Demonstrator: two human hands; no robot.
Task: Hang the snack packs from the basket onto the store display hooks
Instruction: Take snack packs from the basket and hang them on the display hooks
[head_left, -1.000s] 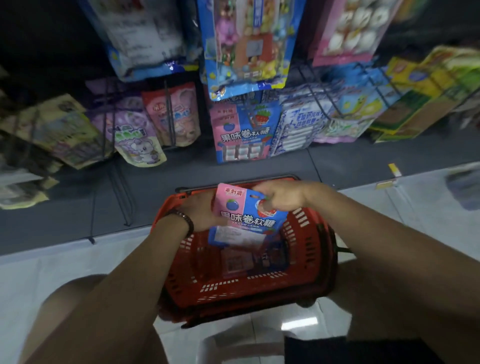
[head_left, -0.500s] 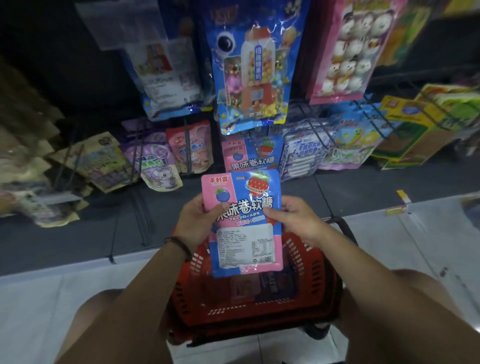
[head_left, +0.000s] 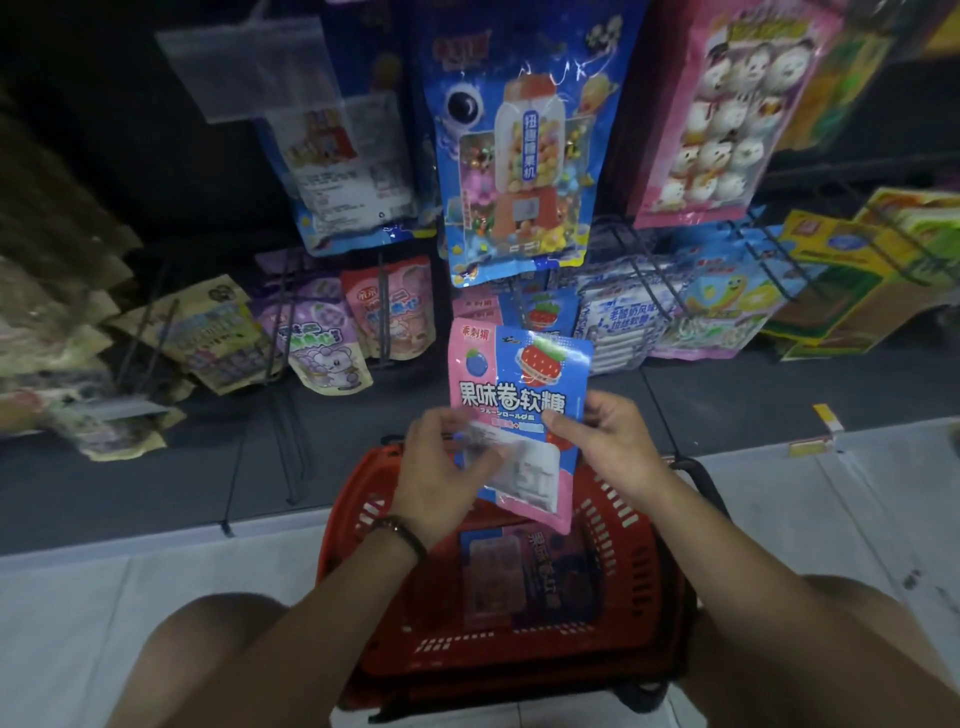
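Note:
A pink and blue snack pack (head_left: 519, 384) with a strawberry picture stands upright above the red basket (head_left: 358, 525). My right hand (head_left: 602, 441) pinches its right edge with thumb on the front. My left hand (head_left: 441, 473) is blurred in front of the pack's lower left part, fingers bent against it. Another like pack (head_left: 524, 577) lies flat in the basket. Matching packs (head_left: 535, 312) hang on a low hook straight behind the held one.
Wire display hooks (head_left: 649, 270) stick out of the dark rack, loaded with many snack bags. A large blue bag (head_left: 519, 156) and a pink bag (head_left: 722, 114) hang above. The basket stands on pale floor tiles between my knees.
The held pack has risen farther above the basket toward the rack. My left hand slid from the pack's left edge down across its lower front; my right hand keeps its grip.

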